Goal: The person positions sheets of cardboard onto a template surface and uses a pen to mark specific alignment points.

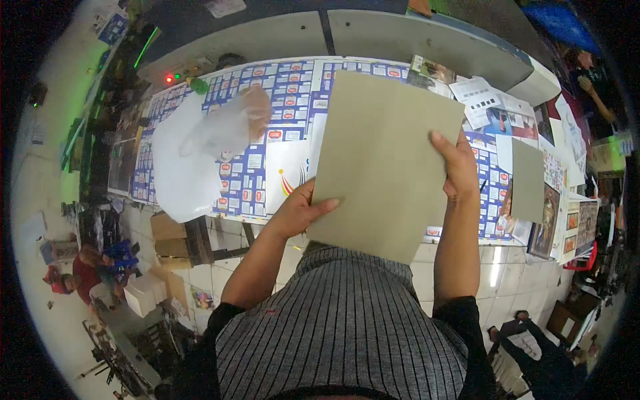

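A large rectangular grey-brown board [383,160] is held up in front of me, over the near edge of the table. Its left edge is gripped low by my left hand [303,210], with the thumb on the face and the fingers behind. At the upper right edge, my right hand [457,163] holds it the same way, thumb in front. Fingers of both hands are partly hidden behind the board. Just left of it, a white sheet with a colourful printed design [287,170] lies on the table, partly covered by the board.
The table wears a blue-and-white printed covering [290,87]. On its left lie a white sheet [183,167] and a clear plastic bag [230,130]. Printed papers [477,100] and another grey board [527,180] are on the right. People sit at lower left and lower right.
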The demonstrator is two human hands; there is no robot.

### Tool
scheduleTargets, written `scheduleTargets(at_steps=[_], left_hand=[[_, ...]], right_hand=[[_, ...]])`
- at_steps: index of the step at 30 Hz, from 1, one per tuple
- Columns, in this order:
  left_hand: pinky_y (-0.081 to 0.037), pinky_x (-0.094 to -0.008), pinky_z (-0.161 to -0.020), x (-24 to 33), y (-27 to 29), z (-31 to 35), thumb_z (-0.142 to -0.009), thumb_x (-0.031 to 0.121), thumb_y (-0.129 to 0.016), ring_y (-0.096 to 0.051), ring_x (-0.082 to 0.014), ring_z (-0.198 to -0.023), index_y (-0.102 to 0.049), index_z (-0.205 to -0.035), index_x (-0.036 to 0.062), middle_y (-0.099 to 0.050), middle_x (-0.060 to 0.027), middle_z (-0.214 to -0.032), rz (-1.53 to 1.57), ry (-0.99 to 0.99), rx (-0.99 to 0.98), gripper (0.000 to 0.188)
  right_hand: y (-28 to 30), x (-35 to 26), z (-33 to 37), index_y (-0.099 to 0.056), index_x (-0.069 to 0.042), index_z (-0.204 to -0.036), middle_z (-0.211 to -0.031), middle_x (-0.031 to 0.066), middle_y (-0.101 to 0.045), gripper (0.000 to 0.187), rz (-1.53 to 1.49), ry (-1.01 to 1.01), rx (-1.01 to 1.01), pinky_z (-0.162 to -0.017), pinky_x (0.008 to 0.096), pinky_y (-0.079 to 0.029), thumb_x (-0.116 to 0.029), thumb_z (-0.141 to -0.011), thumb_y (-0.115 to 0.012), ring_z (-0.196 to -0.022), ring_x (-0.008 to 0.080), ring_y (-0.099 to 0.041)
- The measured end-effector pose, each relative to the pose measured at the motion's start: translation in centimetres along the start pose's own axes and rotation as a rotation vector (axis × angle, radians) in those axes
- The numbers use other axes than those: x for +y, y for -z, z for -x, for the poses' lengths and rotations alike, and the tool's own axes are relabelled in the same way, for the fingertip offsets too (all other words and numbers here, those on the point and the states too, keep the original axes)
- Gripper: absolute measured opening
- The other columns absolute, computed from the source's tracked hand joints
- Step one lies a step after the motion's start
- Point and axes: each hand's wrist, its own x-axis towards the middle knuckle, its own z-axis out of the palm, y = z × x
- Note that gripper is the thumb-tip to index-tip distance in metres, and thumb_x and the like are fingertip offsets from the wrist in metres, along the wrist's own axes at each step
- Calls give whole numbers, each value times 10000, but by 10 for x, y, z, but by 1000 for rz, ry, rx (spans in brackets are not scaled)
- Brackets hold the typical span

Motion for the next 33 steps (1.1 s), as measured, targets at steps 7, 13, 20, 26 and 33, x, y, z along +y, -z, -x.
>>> scheduleTargets(at_steps=[7,13,20,26,33], left_hand=[[-470,-354,-994,65,4,-31,-1003,236,-581,-568,-216,-1200,-409,-1442,6,-553,-121,-1351,221,-29,96,525],[-468,-336,-993,40,-6,-42,-1018,220,-533,-600,-229,-1166,-415,-1431,1,-586,-152,-1327,-307,-169,343,482],[-459,-380,-1014,31,-4,-39,-985,240,-606,-570,-245,-1214,-446,-1413,2,-583,-142,-1335,-145,-57,345,515],[-465,-364,-1000,17,9,-10,-962,190,-634,-570,-200,-1183,-442,-1419,19,-594,-104,-1303,314,3,-137,524],[-410,-333,-1047,-6,-10,-14,-972,142,-594,-529,-170,-1207,-450,-1410,8,-577,-86,-1314,-20,-74,143,481]], right_hand=[[-32,19,1,-494,-53,-1379,-1249,117,-622,553,0,-62,-110,-910,368,-531,-111,-877,-718,-1090,239,-628],[-47,34,1,-500,-27,-1374,-1211,130,-656,492,449,68,38,-873,336,-526,-104,-916,-662,-1040,216,-651],[-51,30,8,-513,-22,-1356,-1179,122,-670,467,425,9,74,-863,333,-528,-74,-912,-650,-983,218,-666],[-15,-2,-5,-528,-33,-1336,-1236,113,-632,477,28,87,87,-927,350,-508,-100,-892,-690,-1090,213,-617],[-48,2,3,-561,0,-1280,-1174,120,-657,409,474,467,178,-924,318,-473,-171,-927,-680,-1070,200,-612]])
